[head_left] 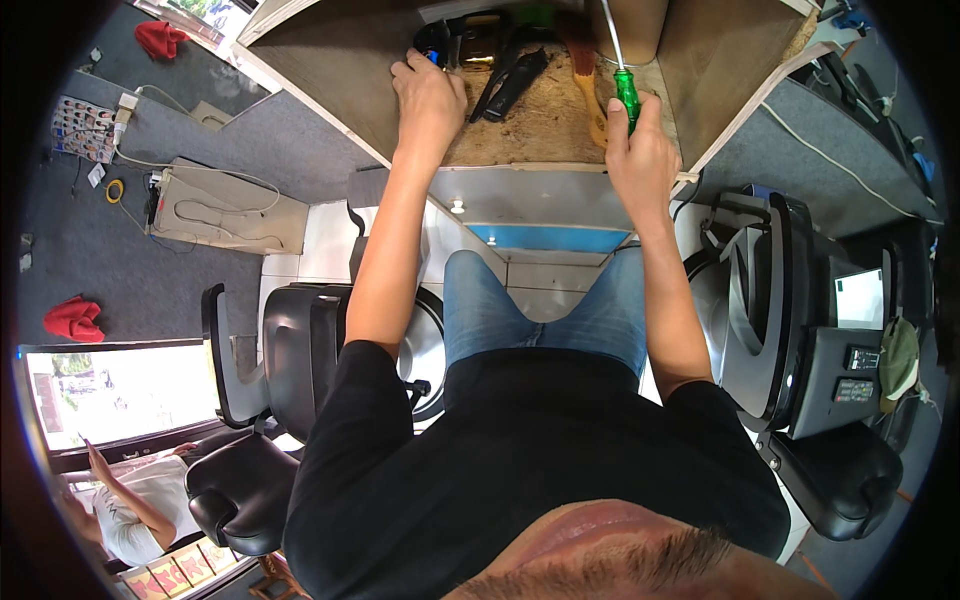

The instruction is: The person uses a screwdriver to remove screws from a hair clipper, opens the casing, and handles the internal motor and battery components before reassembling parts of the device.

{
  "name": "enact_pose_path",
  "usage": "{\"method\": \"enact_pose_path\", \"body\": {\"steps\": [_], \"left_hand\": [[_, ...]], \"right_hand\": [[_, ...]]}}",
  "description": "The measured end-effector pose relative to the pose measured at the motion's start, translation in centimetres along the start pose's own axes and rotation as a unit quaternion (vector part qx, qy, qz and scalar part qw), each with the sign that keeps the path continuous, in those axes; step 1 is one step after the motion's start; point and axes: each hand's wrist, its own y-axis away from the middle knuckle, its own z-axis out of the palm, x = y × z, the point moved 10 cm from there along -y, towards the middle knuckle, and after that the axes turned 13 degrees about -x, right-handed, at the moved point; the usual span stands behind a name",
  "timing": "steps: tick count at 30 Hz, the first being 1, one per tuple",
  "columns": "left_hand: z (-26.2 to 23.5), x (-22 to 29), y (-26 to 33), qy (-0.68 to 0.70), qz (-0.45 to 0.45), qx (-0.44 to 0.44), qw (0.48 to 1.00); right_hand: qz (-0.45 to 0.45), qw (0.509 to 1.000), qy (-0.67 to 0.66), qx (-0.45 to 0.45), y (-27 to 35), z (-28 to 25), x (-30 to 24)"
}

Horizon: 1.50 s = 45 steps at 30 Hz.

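Observation:
My right hand (642, 150) is closed round the green handle of a screwdriver (626, 88), its metal shaft pointing up and away. My left hand (430, 108) reaches into the left side of an open wooden compartment (545, 140), fingers curled at a small dark thing with a blue part (431, 55) that I cannot make out. Between my hands lies a black hair clipper (516, 86). Beside the screwdriver is a brush with a yellowish wooden handle and reddish bristles (584, 80). Other dark items at the back of the compartment are too shadowed to name.
Below the compartment are a grey drawer front (540, 205) and a blue panel (560, 239). Black padded chairs (308, 350) flank me. A grey stand with remote controls (856, 390) is at right. Red cloths (74, 318) lie at left; a person in white (140, 505) is at lower left.

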Motion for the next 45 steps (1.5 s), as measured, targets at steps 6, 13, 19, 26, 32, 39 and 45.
{"method": "enact_pose_path", "body": {"steps": [6, 13, 19, 26, 32, 39, 45], "left_hand": [[-4.2, 4.7, 5.2, 0.082, 0.069, 0.04, 0.993], [-3.2, 10.1, 8.8, 0.172, 0.124, 0.003, 0.977], [-1.5, 12.3, 9.2, 0.175, 0.157, -0.008, 0.972], [-1.5, 13.2, 9.6, 0.153, 0.17, -0.003, 0.974], [-0.9, 13.1, 9.3, 0.198, 0.165, -0.005, 0.966], [1.0, 11.3, 9.2, 0.432, 0.108, -0.069, 0.893], [-4.0, 3.8, 9.5, 0.224, 0.122, 0.118, 0.96]], "right_hand": [[-0.004, 0.999, -0.041, 0.028, -0.1, -0.1, 0.5], [0.025, 0.94, -0.337, -0.056, -1.1, 2.6, -1.9], [0.096, 0.873, -0.448, -0.164, -0.6, 5.0, -2.2], [0.118, 0.863, -0.453, -0.189, -1.0, 5.4, -2.6], [0.152, 0.849, -0.466, -0.199, -1.8, 6.0, -0.8], [0.142, 0.831, -0.511, -0.168, -2.5, 5.3, 0.2], [0.127, 0.854, -0.485, -0.139, -2.4, 4.1, 1.6]]}}
